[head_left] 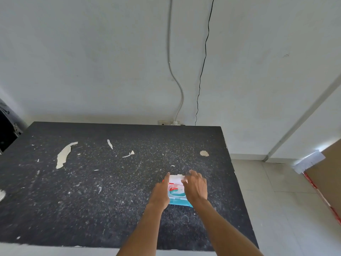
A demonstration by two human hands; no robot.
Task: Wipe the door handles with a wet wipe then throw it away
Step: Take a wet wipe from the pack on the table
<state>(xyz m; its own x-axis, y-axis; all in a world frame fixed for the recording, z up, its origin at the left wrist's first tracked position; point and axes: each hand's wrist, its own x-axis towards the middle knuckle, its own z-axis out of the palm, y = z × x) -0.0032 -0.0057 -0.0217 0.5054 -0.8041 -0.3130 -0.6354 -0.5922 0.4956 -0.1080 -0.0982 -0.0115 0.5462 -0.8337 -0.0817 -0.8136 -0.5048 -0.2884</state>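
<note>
A teal and white pack of wet wipes lies flat on the black speckled table, toward its right side. Its white flip lid stands raised at the far end. My left hand presses against the pack's left side and holds it in place. My right hand lies over the pack's right half, its fingertips at the opening under the lid; I cannot tell whether they pinch a wipe. No door handle is in view.
The table top is scratched, with pale chipped patches. A white cable and a black cable hang down the wall to a socket behind the table. Tiled floor and a brown cardboard box lie to the right.
</note>
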